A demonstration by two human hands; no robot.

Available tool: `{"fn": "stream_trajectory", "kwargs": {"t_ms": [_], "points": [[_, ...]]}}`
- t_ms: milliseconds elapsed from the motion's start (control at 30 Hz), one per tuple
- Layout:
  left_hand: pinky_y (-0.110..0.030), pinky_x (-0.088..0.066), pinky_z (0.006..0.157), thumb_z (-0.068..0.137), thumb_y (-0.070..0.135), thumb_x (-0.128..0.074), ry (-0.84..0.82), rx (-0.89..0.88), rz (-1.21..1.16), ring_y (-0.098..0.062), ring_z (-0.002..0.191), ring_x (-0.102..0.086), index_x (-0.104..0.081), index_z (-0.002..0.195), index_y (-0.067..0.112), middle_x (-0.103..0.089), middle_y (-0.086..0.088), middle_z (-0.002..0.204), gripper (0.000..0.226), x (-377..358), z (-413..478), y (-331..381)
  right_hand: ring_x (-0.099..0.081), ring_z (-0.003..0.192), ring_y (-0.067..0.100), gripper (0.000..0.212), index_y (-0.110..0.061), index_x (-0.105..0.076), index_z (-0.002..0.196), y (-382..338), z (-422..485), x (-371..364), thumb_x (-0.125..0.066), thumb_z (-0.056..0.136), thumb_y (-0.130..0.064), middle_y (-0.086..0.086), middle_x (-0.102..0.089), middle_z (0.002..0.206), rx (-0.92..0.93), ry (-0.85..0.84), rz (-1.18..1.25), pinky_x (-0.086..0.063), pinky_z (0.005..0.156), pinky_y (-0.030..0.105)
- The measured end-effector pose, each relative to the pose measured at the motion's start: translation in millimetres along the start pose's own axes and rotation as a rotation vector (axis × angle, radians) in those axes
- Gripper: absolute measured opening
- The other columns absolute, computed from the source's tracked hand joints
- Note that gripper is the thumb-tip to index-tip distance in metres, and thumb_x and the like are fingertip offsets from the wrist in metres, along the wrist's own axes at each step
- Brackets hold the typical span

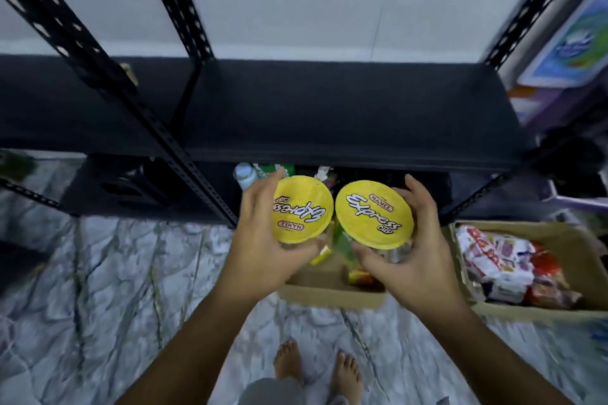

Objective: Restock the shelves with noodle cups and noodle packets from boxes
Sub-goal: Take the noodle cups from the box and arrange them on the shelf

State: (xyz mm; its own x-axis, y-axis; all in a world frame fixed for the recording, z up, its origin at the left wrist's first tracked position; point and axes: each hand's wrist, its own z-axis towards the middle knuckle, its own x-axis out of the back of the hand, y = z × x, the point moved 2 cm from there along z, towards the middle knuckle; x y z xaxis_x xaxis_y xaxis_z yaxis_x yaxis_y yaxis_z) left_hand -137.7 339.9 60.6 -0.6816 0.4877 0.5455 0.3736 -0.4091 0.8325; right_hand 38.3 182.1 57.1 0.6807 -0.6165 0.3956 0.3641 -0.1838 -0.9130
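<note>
Two noodle cups with yellow "Express" lids are held side by side just below the front edge of a black shelf board [329,108]. My left hand [260,240] grips the left noodle cup [302,209] round its side. My right hand [414,250] grips the right noodle cup [373,214] the same way. Under them sits an open cardboard box [332,293] with a few items inside. Another cardboard box [579,306] at the right holds noodle packets [503,260].
The black metal rack has slotted uprights [158,128] at left and right. Bottles and small goods [246,174] sit on the lower level behind the cups. Colourful packs [572,43] stand at the far right. My bare feet [316,368] stand on the marbled floor.
</note>
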Motion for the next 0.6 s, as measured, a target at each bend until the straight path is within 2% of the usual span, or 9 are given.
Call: {"fn": "stream_trajectory", "kwargs": {"t_ms": [33,67,133,200,267,367,400,600], "points": [[-0.024,-0.051,0.098,0.067,0.046,-0.089,0.024,-0.017,-0.019,0.009,0.133,-0.039,-0.028,0.154,0.045,-0.032,0.024,0.144,0.107,11.3,-1.0,18.5,-0.049,0.135,0.013,0.113,-0.042,-0.021,0.156,-19.0,-1.5,9.1,-0.084,0.063,-0.056,-0.016,-0.048,0.144,0.023,0.016,0.023,-0.049,0.106,0.044],[-0.024,-0.05,0.1,0.066,0.045,-0.09,0.047,-0.035,-0.032,0.007,0.134,-0.041,-0.029,0.155,0.043,-0.035,0.02,0.147,0.108,21.5,-1.6,36.1,-0.049,0.135,0.013,0.113,-0.042,-0.021,0.156,-37.2,-2.1,16.9,-0.084,0.063,-0.055,-0.018,-0.049,0.143,0.047,0.037,0.045,-0.049,0.106,0.046],[-0.01,-0.043,0.099,0.068,0.036,-0.094,0.087,-0.065,-0.06,0.003,0.133,-0.046,-0.032,0.157,0.037,-0.04,0.014,0.148,0.109,40.2,-1.3,67.3,-0.052,0.134,0.015,0.112,-0.04,-0.023,0.156,-71.8,-1.5,30.9,-0.088,0.064,-0.049,-0.019,-0.051,0.142,0.104,0.081,0.09,-0.047,0.108,0.049],[-0.007,-0.041,0.099,0.068,0.035,-0.095,0.125,-0.105,-0.101,-0.001,0.134,-0.048,-0.033,0.156,0.038,-0.042,0.014,0.149,0.108,57.5,0.8,96.2,-0.055,0.131,0.011,0.112,-0.035,-0.024,0.156,-101.7,1.5,44.4,-0.093,0.068,-0.034,-0.021,-0.053,0.139,0.153,0.107,0.145,-0.046,0.11,0.043],[-0.016,-0.043,0.103,0.066,0.044,-0.091,0.154,-0.159,-0.13,-0.003,0.135,-0.049,-0.032,0.155,0.043,-0.041,0.016,0.149,0.107,73.1,3.6,124.3,-0.057,0.128,0.006,0.112,-0.034,-0.024,0.156,-128.3,5.6,58.0,-0.093,0.069,-0.025,-0.022,-0.054,0.137,0.198,0.118,0.188,-0.046,0.109,0.033],[-0.029,-0.045,0.108,0.067,0.049,-0.09,0.19,-0.24,-0.16,-0.002,0.134,-0.049,-0.031,0.154,0.045,-0.042,0.019,0.149,0.105,95.0,10.8,165.6,-0.057,0.125,0.0,0.111,-0.036,-0.023,0.156,-168.3,12.8,78.3,-0.088,0.067,-0.035,-0.028,-0.055,0.131,0.266,0.164,0.252,-0.045,0.103,0.018],[-0.03,-0.046,0.109,0.069,0.048,-0.092,0.2,-0.26,-0.174,-0.001,0.134,-0.049,-0.031,0.154,0.045,-0.042,0.02,0.149,0.105,102.3,13.5,179.1,-0.057,0.123,-0.002,0.111,-0.037,-0.022,0.156,-182.1,16.0,84.6,-0.086,0.066,-0.038,-0.029,-0.056,0.129,0.282,0.179,0.265,-0.045,0.103,0.017],[-0.028,-0.052,0.099,0.071,0.046,-0.088,0.235,-0.381,-0.226,0.001,0.124,-0.057,-0.032,0.149,0.053,-0.047,0.032,0.138,0.097,145.4,35.4,249.9,-0.064,0.116,0.004,0.107,-0.053,-0.024,0.151,-249.2,42.6,118.0,-0.087,0.064,-0.046,-0.017,-0.066,0.125,0.347,0.179,0.367,-0.052,0.104,0.043]]}}
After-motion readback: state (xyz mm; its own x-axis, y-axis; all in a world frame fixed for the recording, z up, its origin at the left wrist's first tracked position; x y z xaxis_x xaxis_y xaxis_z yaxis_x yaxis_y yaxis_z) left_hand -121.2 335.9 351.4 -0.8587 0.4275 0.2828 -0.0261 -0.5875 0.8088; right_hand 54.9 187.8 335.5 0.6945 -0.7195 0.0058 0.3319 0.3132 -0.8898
